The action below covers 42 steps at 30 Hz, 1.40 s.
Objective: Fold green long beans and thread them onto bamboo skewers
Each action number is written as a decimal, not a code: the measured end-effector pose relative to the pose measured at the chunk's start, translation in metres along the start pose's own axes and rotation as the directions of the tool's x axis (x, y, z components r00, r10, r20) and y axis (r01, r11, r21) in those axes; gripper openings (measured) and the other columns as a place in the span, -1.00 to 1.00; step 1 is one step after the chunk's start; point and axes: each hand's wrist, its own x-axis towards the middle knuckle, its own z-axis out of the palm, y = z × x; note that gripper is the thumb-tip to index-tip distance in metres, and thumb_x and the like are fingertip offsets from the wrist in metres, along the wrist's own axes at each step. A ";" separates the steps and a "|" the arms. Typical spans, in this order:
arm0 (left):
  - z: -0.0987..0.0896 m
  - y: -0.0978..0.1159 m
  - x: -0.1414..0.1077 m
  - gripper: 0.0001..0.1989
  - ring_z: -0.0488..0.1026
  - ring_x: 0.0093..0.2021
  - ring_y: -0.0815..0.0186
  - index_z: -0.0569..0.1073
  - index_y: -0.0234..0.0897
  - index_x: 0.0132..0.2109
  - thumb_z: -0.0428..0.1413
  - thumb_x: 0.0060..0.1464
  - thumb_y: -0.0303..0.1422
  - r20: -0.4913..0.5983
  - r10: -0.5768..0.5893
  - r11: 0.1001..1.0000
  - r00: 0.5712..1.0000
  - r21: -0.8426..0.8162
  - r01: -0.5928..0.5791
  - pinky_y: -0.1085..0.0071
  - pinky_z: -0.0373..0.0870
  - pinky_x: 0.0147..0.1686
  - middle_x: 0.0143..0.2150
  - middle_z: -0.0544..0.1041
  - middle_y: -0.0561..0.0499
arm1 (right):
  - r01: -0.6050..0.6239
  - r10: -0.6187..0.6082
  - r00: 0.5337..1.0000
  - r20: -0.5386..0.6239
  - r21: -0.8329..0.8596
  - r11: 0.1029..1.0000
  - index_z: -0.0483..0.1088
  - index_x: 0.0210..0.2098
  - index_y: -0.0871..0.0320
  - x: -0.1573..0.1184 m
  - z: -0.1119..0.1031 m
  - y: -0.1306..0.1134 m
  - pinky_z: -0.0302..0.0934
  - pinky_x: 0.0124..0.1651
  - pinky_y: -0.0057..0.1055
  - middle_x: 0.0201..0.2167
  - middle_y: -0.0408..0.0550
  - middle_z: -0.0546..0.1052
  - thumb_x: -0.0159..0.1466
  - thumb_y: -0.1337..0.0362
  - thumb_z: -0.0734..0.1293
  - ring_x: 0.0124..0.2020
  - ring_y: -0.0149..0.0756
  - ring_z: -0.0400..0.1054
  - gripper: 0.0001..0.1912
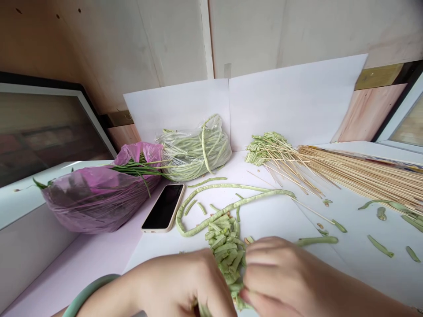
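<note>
My left hand [185, 281], below a green bangle [90, 290], is closed at the bottom edge. A bit of pale green bean shows between its curled fingers. Close by on the right, my right hand [280, 277] is curled too, its fingertips pressed together; what they pinch is hidden. Between and beyond the hands lies a pile of cut long bean pieces [224, 248]. An uncut long bean [211, 225] loops around behind this pile, with a thin wooden skewer [313, 211] near its right end.
Behind stand a clear bag of long beans [194, 154], a purple bag of green stalks [99, 198] and a phone [163, 209]. Skewered bean pieces [267, 147] lie at the back, beside a bundle of bare skewers [360, 171]. Bean scraps [380, 245] are scattered at the right.
</note>
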 end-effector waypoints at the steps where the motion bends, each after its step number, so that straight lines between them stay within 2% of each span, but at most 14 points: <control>1: -0.002 0.001 0.000 -0.60 -0.02 -0.61 0.37 -0.03 -0.20 -0.56 -0.07 0.20 -0.27 -0.052 -0.036 0.999 0.998 0.040 0.038 0.37 0.00 -0.61 -0.64 -0.02 0.14 | -0.056 0.055 0.997 -0.046 -0.017 0.998 0.19 -0.58 0.14 0.000 -0.002 0.003 0.12 -0.40 -0.49 -0.61 -0.24 0.24 0.38 0.35 0.16 -0.56 -0.45 0.10 -0.63; 5: -0.010 0.000 0.003 -0.68 0.07 -0.56 0.43 0.12 -0.24 -0.51 0.04 0.14 -0.34 -0.310 -0.104 0.895 0.945 0.385 0.225 0.45 0.06 -0.53 -0.58 0.12 0.14 | -0.304 0.302 0.947 -0.108 -0.004 0.953 0.36 -0.32 0.14 0.000 -0.003 0.013 0.17 -0.43 -0.49 -0.46 -0.19 0.35 0.24 0.39 0.31 -0.43 -0.38 0.28 -0.96; 7: -0.012 -0.003 0.004 -0.73 0.13 -0.54 0.43 0.24 -0.26 -0.46 0.07 0.16 -0.28 -0.373 -0.112 0.772 0.921 0.552 0.317 0.47 0.07 -0.52 -0.53 0.22 0.12 | -0.352 0.351 0.932 -0.093 0.012 0.936 0.36 -0.13 0.11 -0.001 -0.003 0.015 0.25 -0.37 -0.49 -0.36 -0.15 0.37 0.23 0.47 0.24 -0.36 -0.36 0.34 -0.76; 9: -0.013 -0.005 0.005 -0.77 0.19 -0.53 0.41 0.35 -0.28 -0.35 0.06 0.17 -0.22 -0.396 -0.113 0.672 0.911 0.645 0.363 0.47 0.09 -0.52 -0.50 0.30 0.10 | -0.355 0.354 0.932 -0.072 0.006 0.935 0.34 -0.08 0.09 -0.002 -0.001 0.016 0.27 -0.40 -0.52 -0.29 -0.12 0.34 0.23 0.53 0.15 -0.40 -0.41 0.33 -0.65; 13: -0.012 -0.007 0.006 -0.75 0.22 -0.55 0.38 0.39 -0.30 -0.33 0.07 0.13 -0.18 -0.450 -0.078 0.600 0.890 0.691 0.402 0.47 0.10 -0.54 -0.51 0.32 0.08 | -0.269 0.263 0.959 -0.104 -0.043 0.962 0.32 -0.03 0.14 -0.002 0.004 0.020 0.28 -0.46 -0.56 -0.31 -0.09 0.31 0.25 0.55 0.09 -0.46 -0.43 0.31 -0.62; 16: -0.011 -0.006 0.006 -0.71 0.25 -0.52 0.35 0.42 -0.29 -0.30 0.12 0.07 -0.12 -0.521 -0.070 0.624 0.851 0.643 0.445 0.47 0.11 -0.54 -0.50 0.33 0.06 | -0.252 0.245 0.956 -0.162 -0.020 0.968 0.21 0.10 0.13 -0.001 0.007 0.021 0.35 -0.30 -0.54 -0.27 -0.08 0.39 0.26 0.54 0.10 -0.31 -0.39 0.39 -0.55; 18: -0.010 -0.006 0.006 -0.66 0.27 -0.49 0.33 0.43 -0.28 -0.27 0.13 0.05 -0.06 -0.552 -0.067 0.638 0.831 0.617 0.462 0.47 0.14 -0.52 -0.48 0.34 0.05 | -0.284 0.285 0.940 -0.187 0.037 0.958 0.21 0.04 0.06 0.001 0.009 0.019 0.34 -0.23 -0.54 -0.27 -0.14 0.43 0.23 0.57 0.13 -0.29 -0.42 0.41 -0.55; 24: -0.002 -0.009 0.007 -0.56 0.29 -0.45 0.34 0.42 -0.30 -0.23 -0.16 0.27 -0.05 -0.410 0.061 0.625 0.910 0.727 0.285 0.45 0.20 -0.46 -0.40 0.38 0.00 | -0.279 0.292 0.928 -0.232 0.089 0.956 0.12 -0.25 0.06 -0.004 0.019 0.014 0.31 -0.35 -0.59 -0.37 -0.20 0.40 0.17 0.56 0.16 -0.42 -0.47 0.35 -0.72; 27: 0.001 -0.011 0.008 -0.56 0.29 -0.45 0.33 0.40 -0.31 -0.26 -0.22 0.31 -0.11 -0.388 0.106 0.580 0.915 0.772 0.261 0.43 0.20 -0.48 -0.40 0.39 -0.01 | -0.205 0.204 0.935 -0.290 0.027 0.978 0.09 -0.27 0.06 -0.006 0.021 0.015 0.27 -0.34 -0.62 -0.37 -0.18 0.34 0.19 0.56 0.13 -0.39 -0.47 0.31 -0.74; 30: 0.002 -0.011 0.007 -0.61 0.27 -0.45 0.33 0.37 -0.31 -0.30 -0.22 0.33 -0.18 -0.377 0.141 0.570 0.915 0.787 0.236 0.42 0.19 -0.48 -0.40 0.38 -0.01 | -0.206 0.195 0.926 -0.324 0.000 0.979 0.13 -0.24 0.08 -0.004 0.018 0.017 0.24 -0.36 -0.59 -0.38 -0.18 0.34 0.21 0.53 0.14 -0.42 -0.45 0.29 -0.77; 33: -0.001 -0.008 0.006 -0.64 0.22 -0.46 0.35 0.31 -0.29 -0.37 -0.20 0.33 -0.24 -0.387 0.134 0.646 0.912 0.732 0.216 0.43 0.16 -0.47 -0.42 0.32 0.01 | -0.214 0.191 0.941 -0.280 -0.052 0.976 0.20 -0.38 0.11 0.002 0.013 0.017 0.16 -0.46 -0.55 -0.48 -0.20 0.33 0.28 0.48 0.13 -0.50 -0.44 0.25 -0.83; 36: -0.006 0.000 0.006 -0.66 0.20 -0.47 0.35 0.21 -0.25 -0.44 -0.16 0.32 -0.26 -0.323 0.073 0.807 0.944 0.575 0.135 0.44 0.17 -0.45 -0.47 0.26 0.04 | -0.086 0.052 0.977 -0.205 -0.162 0.983 0.16 -0.55 0.13 0.005 0.011 0.013 0.04 -0.53 -0.49 -0.61 -0.23 0.27 0.36 0.42 0.10 -0.58 -0.44 0.14 -0.66; 39: -0.009 0.007 0.006 -0.67 0.24 -0.46 0.33 0.10 -0.21 -0.47 -0.13 0.28 -0.28 -0.109 0.027 0.946 0.994 0.323 0.009 0.43 0.22 -0.42 -0.51 0.25 0.05 | 0.085 -0.129 0.979 -0.158 -0.257 0.963 0.19 -0.59 0.14 0.001 0.021 0.007 -0.04 -0.52 -0.40 -0.66 -0.21 0.28 0.39 0.38 0.06 -0.59 -0.42 0.10 -0.59; 42: -0.007 0.007 0.005 -0.69 0.23 -0.52 0.30 0.00 -0.19 -0.49 -0.15 0.23 -0.35 0.084 0.042 0.986 0.996 0.157 -0.055 0.39 0.22 -0.48 -0.58 0.21 0.04 | 0.099 -0.144 0.980 -0.134 -0.291 0.951 0.16 -0.62 0.14 -0.006 0.038 -0.002 -0.14 -0.54 -0.37 -0.70 -0.23 0.26 0.33 0.43 0.11 -0.64 -0.43 0.04 -0.63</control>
